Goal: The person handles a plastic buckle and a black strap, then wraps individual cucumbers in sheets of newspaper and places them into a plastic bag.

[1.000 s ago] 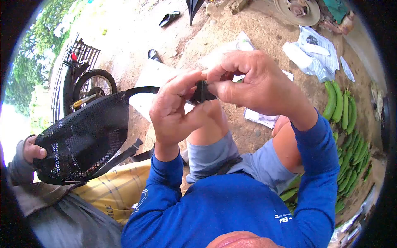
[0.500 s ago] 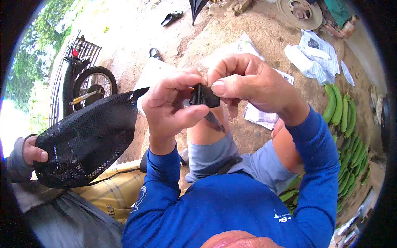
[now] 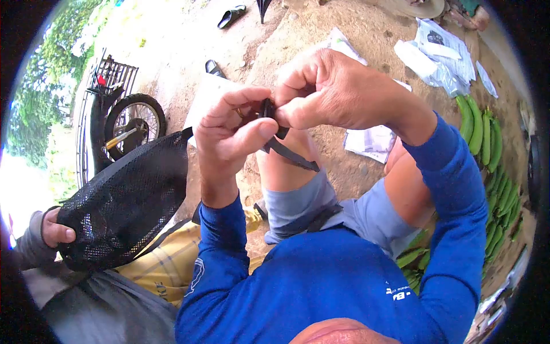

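Between my two hands is a small black buckle (image 3: 267, 110), seen nearly edge-on, with a black strap (image 3: 295, 157) hanging from it over my knee. My left hand (image 3: 224, 135) grips the buckle between thumb and fingers. From the other side, my right hand (image 3: 344, 94) pinches at it with thumb and curled fingers, which hide part of it. To the left, a black mesh bag (image 3: 132, 195) reaches close to my left wrist, and another person's hand (image 3: 56, 230) holds its far end.
Green bananas (image 3: 499, 212) lie on the ground at right, below plastic bags and printed paper (image 3: 441, 54). Another printed sheet (image 3: 369, 143) lies by my knee. Sandals (image 3: 231, 17) are on the dirt ahead. A motorcycle wheel (image 3: 137, 123) stands at left, and yellow cloth (image 3: 172, 258) beside me.
The buckle has turned from showing its broad ribbed face to nearly edge-on, and more strap shows below it. My right hand has moved slightly up and left, its fingers curling in.
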### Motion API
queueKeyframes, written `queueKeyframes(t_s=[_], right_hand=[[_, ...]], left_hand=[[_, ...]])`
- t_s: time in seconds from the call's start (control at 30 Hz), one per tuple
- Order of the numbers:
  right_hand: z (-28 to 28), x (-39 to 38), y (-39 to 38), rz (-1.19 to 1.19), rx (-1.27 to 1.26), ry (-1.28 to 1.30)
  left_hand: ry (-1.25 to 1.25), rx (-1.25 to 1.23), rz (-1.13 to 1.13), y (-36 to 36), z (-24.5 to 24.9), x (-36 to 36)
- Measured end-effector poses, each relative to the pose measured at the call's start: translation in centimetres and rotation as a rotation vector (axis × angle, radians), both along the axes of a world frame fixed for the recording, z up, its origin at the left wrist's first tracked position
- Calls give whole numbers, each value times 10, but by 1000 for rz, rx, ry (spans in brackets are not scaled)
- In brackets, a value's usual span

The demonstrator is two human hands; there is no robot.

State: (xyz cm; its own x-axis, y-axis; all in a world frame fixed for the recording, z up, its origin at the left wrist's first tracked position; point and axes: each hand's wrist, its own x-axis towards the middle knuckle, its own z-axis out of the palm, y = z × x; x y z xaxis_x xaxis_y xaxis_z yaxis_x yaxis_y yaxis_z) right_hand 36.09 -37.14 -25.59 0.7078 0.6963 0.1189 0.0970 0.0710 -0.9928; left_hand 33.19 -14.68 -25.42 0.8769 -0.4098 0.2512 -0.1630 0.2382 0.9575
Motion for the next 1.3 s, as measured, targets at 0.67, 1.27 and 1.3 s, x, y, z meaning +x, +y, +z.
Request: queueKeyframes(t_s=[0.67,1.27,1.3], right_hand=[[18,-12,0,-118,87,284],[-11,-9,-6,-164,55,461],[-13,-9,-4,-171,124,500]], left_hand=[[199,-11,-132,-2,24,19],[254,277,-129,0,22,27],[237,236,-156,2,21,28]])
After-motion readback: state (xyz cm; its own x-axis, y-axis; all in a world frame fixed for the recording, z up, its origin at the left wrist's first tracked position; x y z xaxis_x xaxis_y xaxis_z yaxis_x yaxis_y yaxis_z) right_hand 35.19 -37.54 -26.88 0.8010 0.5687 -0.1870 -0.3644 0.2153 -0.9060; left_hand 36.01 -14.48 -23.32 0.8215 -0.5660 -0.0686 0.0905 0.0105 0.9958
